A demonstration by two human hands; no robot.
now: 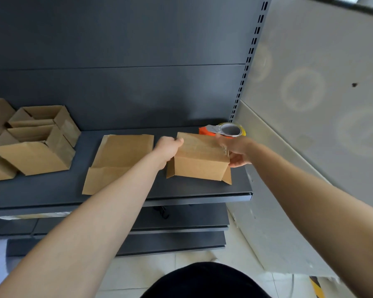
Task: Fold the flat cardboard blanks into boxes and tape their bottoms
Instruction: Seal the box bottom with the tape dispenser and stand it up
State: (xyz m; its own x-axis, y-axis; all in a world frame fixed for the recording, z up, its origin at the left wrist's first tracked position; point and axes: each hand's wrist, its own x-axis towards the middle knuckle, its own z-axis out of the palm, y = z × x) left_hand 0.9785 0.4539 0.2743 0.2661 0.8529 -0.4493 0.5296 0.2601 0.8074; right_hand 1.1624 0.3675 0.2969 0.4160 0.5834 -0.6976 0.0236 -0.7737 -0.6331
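A folded cardboard box [199, 163] stands bottom-up on the dark shelf [52, 190], its loose flaps spread on the shelf below it. My left hand [167, 147] grips its far left top corner. Over at the box's right top edge, my right hand [237, 152] holds the side, fingers against clear tape that lies across the closed bottom. A flat cardboard blank [119, 162] lies just left of the box. An orange tape dispenser [223, 130] with a yellowish roll sits behind the box, near the shelf's right post.
Several made-up open boxes [35, 143] are grouped at the shelf's left end. The grey back panel rises behind. A light wall [310, 104] closes the right side. Lower shelves and a tiled floor show below the shelf edge.
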